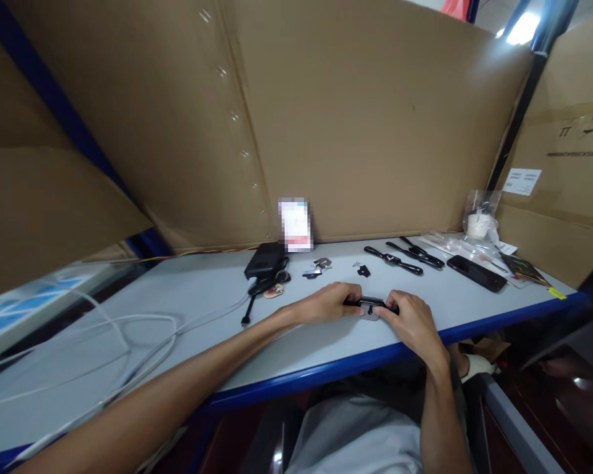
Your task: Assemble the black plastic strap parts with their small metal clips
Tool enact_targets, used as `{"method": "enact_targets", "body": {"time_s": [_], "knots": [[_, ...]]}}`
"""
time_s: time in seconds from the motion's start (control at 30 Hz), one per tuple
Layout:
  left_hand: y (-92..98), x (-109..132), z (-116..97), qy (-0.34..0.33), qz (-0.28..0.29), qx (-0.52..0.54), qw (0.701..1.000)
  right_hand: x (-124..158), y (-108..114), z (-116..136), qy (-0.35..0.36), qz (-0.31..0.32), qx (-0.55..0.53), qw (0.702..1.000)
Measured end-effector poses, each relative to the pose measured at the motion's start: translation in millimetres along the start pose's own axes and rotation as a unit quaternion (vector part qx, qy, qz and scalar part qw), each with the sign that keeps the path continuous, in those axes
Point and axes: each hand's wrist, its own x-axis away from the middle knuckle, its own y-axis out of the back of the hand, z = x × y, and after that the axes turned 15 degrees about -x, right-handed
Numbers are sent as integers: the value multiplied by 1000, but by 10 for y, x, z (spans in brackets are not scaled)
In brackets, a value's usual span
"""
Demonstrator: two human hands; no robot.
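My left hand (338, 301) and my right hand (412, 322) hold a black spokeshave (371, 301) between them, just above the front part of the table. Fingers of both hands wrap its two handles, and both thumbs press near a flat metal blade (370, 315) at its middle. Most of the handles are hidden by my fingers. Behind it lie a small black cap piece (364, 270) with tiny screws, and a loose group of metal blades (321, 263) and small dark parts.
Several black spokeshaves (394, 261) lie at the back right, beside a phone (477, 273) and clear plastic bags (462, 247). A black box (265, 261) with a cable stands left of centre. White cables (172, 329) cross the left side. Cardboard (375, 131) walls the back.
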Motion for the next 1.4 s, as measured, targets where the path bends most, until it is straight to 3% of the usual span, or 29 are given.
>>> {"method": "enact_targets", "body": {"time_s": [0.43, 0.8, 0.87, 0.97, 1.03, 1.17, 1.3, 1.4], "knots": [[-13, -17, 34, -4, 0, 6, 1000, -22, -9, -37, 4, -1, -9, 1000], [13, -27, -31, -15, -33, -20, 999, -25, -8, -39, -11, -9, -25, 1000], [67, -48, 49, -4, -82, -29, 996, -25, -5, -43, -17, -13, -25, 999], [179, -58, 308, 63, -220, -98, 969, -27, -3, -47, -24, -15, -20, 999], [235, -50, 505, 101, -252, -154, 950, -29, -6, -50, -25, -15, -17, 999], [226, -117, 711, 102, -185, -188, 959, -28, -19, -57, -20, -11, -14, 1000], [159, -409, 654, 85, -127, -200, 968, -25, -21, -51, -14, -10, -16, 1000], [219, -620, 601, 95, -124, -205, 966, -20, -19, -41, -19, -10, -18, 1000]]}}
